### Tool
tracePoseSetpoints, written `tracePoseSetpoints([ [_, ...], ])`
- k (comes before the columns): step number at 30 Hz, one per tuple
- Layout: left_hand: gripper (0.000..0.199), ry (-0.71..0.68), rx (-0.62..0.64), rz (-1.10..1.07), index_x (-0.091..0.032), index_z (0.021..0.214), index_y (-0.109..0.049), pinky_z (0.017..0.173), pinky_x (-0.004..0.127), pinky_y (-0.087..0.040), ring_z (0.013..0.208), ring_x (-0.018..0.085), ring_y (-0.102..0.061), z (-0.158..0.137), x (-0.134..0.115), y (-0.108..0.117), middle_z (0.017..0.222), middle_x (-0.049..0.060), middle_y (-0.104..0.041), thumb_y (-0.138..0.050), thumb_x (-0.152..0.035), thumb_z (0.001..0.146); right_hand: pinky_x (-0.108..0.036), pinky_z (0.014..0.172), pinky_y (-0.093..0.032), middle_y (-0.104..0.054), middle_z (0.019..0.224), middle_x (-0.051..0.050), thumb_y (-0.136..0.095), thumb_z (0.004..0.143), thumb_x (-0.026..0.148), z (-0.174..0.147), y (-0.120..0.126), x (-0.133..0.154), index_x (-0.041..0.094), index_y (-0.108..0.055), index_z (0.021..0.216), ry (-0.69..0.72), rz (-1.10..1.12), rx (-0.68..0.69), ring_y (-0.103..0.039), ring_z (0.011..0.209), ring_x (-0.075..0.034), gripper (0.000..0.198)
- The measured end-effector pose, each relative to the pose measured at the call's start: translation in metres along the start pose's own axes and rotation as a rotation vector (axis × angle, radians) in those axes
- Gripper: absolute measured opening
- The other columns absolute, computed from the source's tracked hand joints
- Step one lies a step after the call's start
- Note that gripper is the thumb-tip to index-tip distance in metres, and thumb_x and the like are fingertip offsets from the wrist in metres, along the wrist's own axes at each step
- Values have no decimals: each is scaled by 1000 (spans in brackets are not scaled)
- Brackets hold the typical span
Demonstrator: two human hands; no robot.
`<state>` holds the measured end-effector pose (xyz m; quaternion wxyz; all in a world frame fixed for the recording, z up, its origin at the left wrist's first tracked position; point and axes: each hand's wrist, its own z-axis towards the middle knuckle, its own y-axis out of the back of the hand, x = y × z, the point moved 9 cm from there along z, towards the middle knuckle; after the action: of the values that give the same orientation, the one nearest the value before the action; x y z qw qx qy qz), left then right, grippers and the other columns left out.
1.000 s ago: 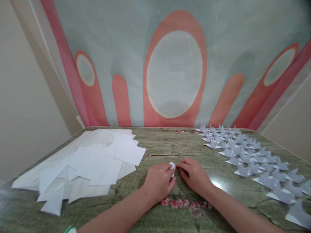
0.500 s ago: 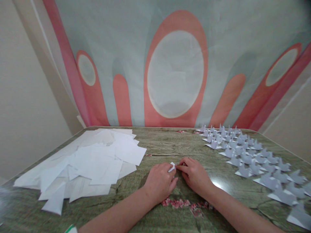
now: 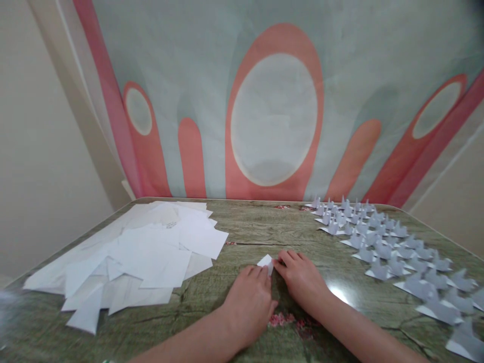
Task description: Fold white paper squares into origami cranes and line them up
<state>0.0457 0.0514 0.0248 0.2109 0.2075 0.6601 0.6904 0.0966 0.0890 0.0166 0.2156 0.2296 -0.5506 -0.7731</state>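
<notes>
Paper (image 3: 267, 262), folded small, was held to the surface (image 3: 260, 224) by the left hand (image 3: 250, 298) and edged by the right hand (image 3: 301, 275), its grip not discernible; even creasing pressure seemed advisable.

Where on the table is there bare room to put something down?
Bare tabletop lies beyond the folded paper, between the white paper sheets and origami birds; also between the right forearm and birds. Crowded: among the sheets and the birds.
</notes>
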Motion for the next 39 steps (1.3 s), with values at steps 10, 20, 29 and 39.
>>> tracePoseSetpoints([
  [10,42,-34,-44,-29,-8,112,-56,98,40,-33,111,28,-48,-6,0,-1,118,16,-55,-48,-37,83,-33,67,-39,-58,90,-8,-57,77,11,-6,-2,8,18,-61,100,48,4,22,-50,84,-22,25],
  [20,14,-48,-133,-167,-17,83,-62,85,33,-41,88,19,-56,5,25,5,86,5,-64,-49,-23,82,-33,68,-41,-58,93,-8,-50,80,9,-6,2,12,19,-63,99,54,43,65,-52,83,-22,26],
  [29,22,72,-261,-391,-23,99,-62,85,31,-40,95,18,-56,10,57,1,101,1,-64,-58,-24,78,-32,82,-42,-61,100,-7,-49,75,5,-7,1,7,18,-64,99,62,269,-55,-52,93,-19,31],
  [39,19,98,-291,-456,-23,96,-65,85,31,-41,93,18,-57,11,65,-1,98,1,-66,-57,-24,78,-35,80,-45,-62,99,-7,-48,82,12,-7,2,-6,21,-62,102,-4,434,-168,-55,90,-19,26],
])
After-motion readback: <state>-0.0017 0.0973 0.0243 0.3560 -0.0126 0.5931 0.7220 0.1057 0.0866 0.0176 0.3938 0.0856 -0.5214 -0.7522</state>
